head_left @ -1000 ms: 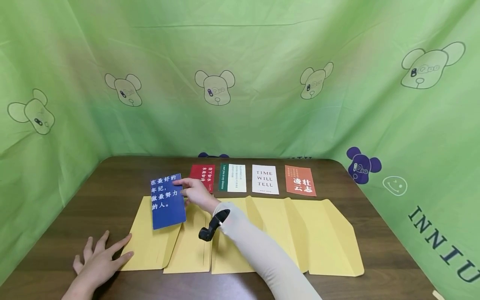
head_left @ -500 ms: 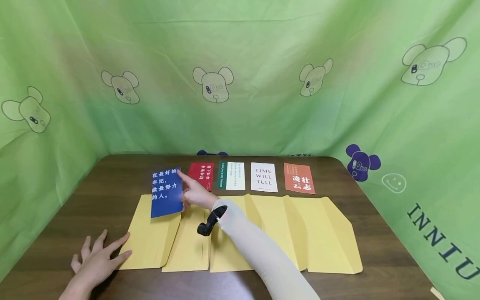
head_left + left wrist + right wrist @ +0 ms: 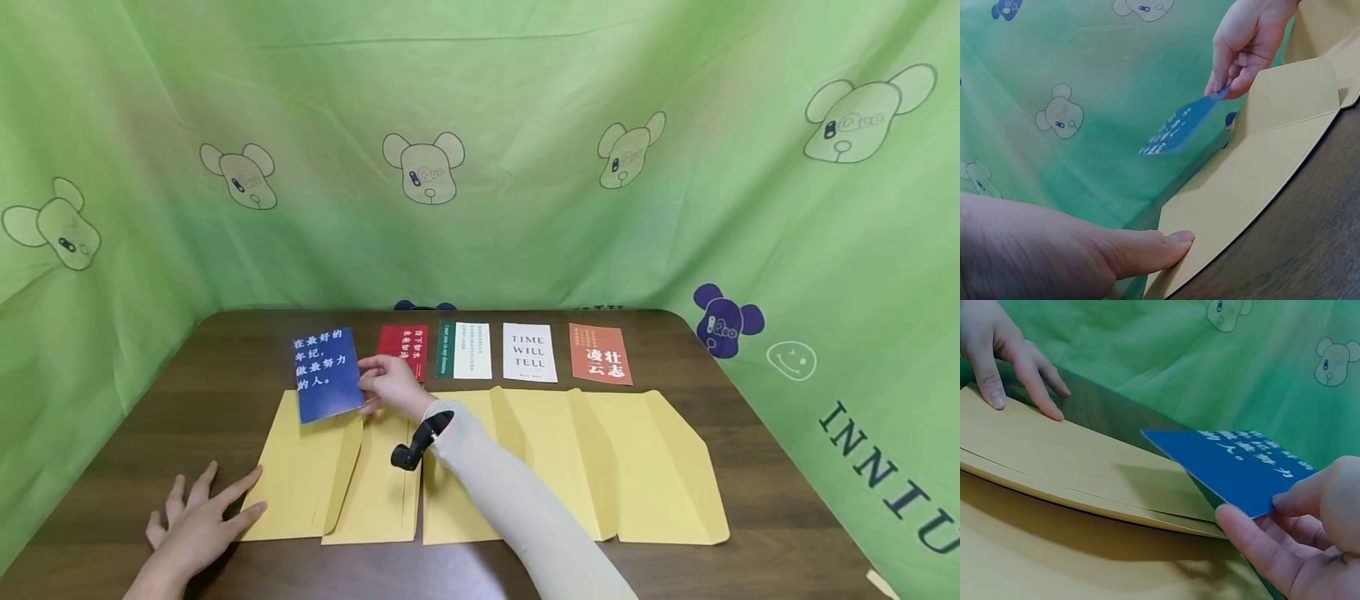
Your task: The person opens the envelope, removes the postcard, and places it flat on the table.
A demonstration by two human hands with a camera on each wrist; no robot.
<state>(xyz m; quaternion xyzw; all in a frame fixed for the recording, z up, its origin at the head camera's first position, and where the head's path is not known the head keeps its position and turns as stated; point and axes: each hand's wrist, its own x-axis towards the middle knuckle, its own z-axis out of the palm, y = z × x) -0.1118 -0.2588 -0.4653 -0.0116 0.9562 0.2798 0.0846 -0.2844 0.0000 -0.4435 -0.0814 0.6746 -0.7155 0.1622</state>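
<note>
A blue card with white characters is pinched at its right edge by my right hand. In the right wrist view the card tilts above a yellow envelope, casting a shadow on it, with the thumb on top and fingers beneath. My left hand lies at the left edge of the leftmost yellow envelope, thumb and index fingertips on its paper. The left wrist view shows the thumb pressing on that envelope's border.
Several yellow envelopes overlap in a row along the wooden table. Behind them lie a red card, a green and white card, a white card and an orange card. A green curtain encloses the table.
My right hand has shifted the blue card up and slightly left, away from the near part of the envelope. Its index finger, stretched out half a second ago, is now drawn back. My left hand stays put.
</note>
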